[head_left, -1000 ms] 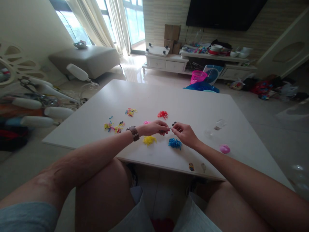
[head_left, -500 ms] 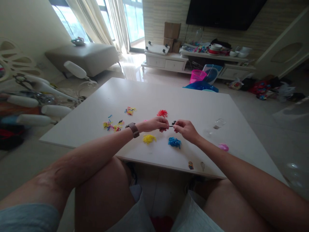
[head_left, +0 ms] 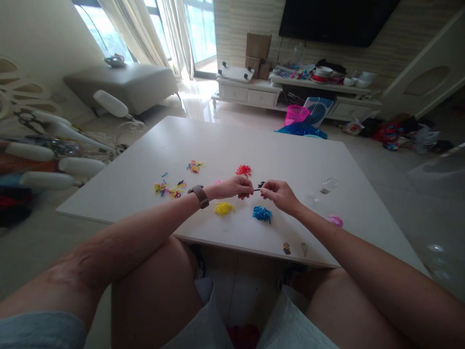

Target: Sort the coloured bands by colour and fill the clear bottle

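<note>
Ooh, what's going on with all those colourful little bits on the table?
Someone holds a thin dark strip between the fingertips of the left hand and right hand, above the white table. A yellow pile and a blue pile lie on the near side of the hands, and a red pile beyond them. Mixed colours lie off to the left.

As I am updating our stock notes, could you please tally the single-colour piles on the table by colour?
Red pile: 1
Yellow pile: 1
Blue pile: 1
Black pile, partly hidden: 1
Pink pile, mostly hidden: 1
Total: 5
</note>
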Action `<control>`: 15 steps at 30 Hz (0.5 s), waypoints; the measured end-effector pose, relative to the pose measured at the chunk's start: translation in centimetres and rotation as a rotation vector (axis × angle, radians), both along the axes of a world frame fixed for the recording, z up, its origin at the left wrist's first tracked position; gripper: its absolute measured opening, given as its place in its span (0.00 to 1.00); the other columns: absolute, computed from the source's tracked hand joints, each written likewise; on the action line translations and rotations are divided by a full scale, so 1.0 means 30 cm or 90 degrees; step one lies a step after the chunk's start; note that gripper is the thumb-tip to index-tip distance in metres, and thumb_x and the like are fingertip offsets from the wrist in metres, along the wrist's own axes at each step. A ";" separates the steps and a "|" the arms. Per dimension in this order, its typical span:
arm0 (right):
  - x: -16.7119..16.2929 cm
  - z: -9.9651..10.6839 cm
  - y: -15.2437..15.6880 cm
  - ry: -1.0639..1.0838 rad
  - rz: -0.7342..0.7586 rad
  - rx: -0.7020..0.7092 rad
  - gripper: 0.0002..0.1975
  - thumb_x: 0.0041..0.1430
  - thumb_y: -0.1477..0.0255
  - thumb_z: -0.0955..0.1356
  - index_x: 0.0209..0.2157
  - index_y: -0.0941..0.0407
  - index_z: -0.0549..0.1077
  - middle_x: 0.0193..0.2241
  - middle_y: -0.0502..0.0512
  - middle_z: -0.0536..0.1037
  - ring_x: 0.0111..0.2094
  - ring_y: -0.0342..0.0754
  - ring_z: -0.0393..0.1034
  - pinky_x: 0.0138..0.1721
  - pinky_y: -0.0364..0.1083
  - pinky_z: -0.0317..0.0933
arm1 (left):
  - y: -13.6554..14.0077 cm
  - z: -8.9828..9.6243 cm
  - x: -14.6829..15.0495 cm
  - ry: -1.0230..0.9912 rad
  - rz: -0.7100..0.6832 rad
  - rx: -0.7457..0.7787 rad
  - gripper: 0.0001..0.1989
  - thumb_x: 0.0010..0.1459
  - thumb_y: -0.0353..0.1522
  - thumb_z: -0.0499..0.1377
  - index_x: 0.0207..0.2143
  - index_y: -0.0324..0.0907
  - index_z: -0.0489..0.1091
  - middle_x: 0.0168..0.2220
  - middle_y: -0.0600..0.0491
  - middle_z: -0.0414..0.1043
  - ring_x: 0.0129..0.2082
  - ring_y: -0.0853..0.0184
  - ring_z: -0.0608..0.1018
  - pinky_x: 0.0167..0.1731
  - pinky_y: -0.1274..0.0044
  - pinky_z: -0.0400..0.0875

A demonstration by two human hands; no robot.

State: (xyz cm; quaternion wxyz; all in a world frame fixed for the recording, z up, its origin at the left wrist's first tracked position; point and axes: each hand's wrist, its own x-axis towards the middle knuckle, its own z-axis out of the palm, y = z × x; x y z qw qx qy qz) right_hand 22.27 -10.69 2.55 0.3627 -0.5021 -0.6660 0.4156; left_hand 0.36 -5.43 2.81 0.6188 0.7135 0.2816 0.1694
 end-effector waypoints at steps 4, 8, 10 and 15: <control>0.055 -0.016 0.030 -0.063 -0.078 0.057 0.10 0.55 0.65 0.69 0.28 0.57 0.75 0.26 0.54 0.79 0.27 0.46 0.71 0.30 0.44 0.63 | 0.012 -0.018 -0.027 0.034 0.036 -0.057 0.10 0.55 0.35 0.63 0.34 0.37 0.79 0.27 0.52 0.74 0.24 0.74 0.70 0.22 0.80 0.60; 0.122 -0.021 0.061 -0.172 -0.168 0.092 0.09 0.55 0.65 0.69 0.28 0.57 0.76 0.26 0.54 0.79 0.27 0.46 0.70 0.30 0.44 0.62 | 0.033 -0.048 -0.050 0.057 0.106 -0.117 0.08 0.51 0.31 0.65 0.34 0.38 0.79 0.30 0.49 0.77 0.25 0.73 0.73 0.24 0.80 0.63; 0.140 -0.026 0.066 -0.225 -0.182 0.088 0.08 0.54 0.67 0.69 0.29 0.57 0.77 0.27 0.54 0.80 0.28 0.46 0.71 0.31 0.44 0.62 | 0.038 -0.058 -0.058 0.057 0.146 -0.149 0.07 0.50 0.29 0.65 0.34 0.37 0.79 0.31 0.48 0.78 0.27 0.72 0.75 0.26 0.80 0.66; 0.158 -0.054 0.070 -0.339 -0.129 0.042 0.05 0.52 0.70 0.69 0.28 0.56 0.78 0.27 0.52 0.80 0.29 0.45 0.72 0.33 0.43 0.62 | 0.037 -0.074 -0.069 0.004 0.162 -0.256 0.07 0.49 0.27 0.67 0.33 0.34 0.77 0.35 0.43 0.80 0.34 0.65 0.81 0.42 0.72 0.75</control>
